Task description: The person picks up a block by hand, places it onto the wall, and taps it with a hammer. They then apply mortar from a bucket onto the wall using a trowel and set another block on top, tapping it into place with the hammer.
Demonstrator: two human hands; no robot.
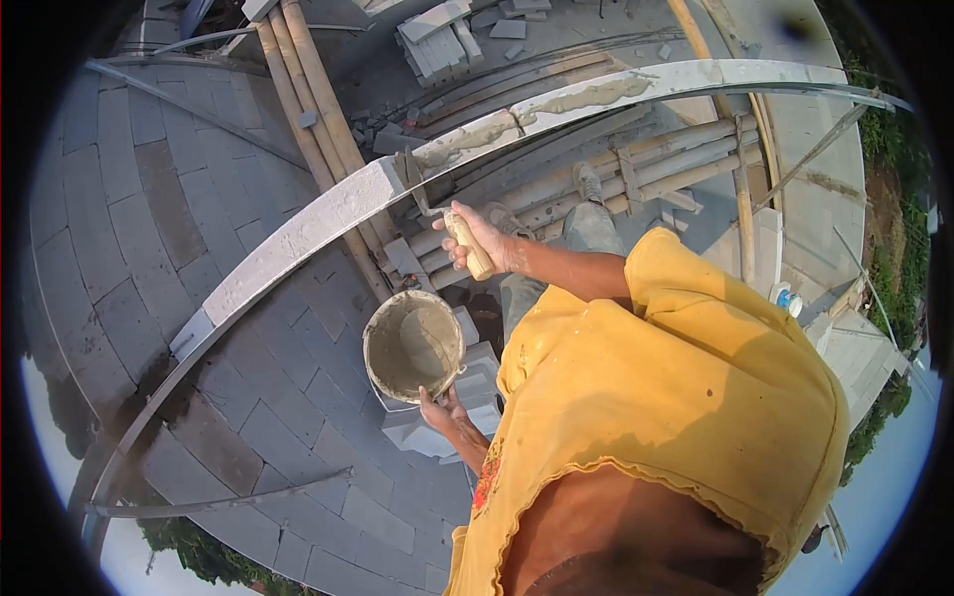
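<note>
My right hand (484, 236) grips the wooden handle of a trowel (465, 245). The trowel's blade reaches up to the top edge of a grey block wall (328, 214). A strip of wet mortar (586, 96) lies along the wall top further right. Below and left of the trowel, my left hand (442, 409) holds a round pan of grey mortar (412, 343) by its rim. My yellow shirt (676, 397) fills the lower right.
Bamboo scaffold poles (308, 99) cross behind the wall, and more poles (616, 169) lie under my feet. Loose grey blocks (437, 40) are stacked at the top, and others (467, 397) sit under the pan. A thin metal bar (219, 502) crosses the wall face at lower left.
</note>
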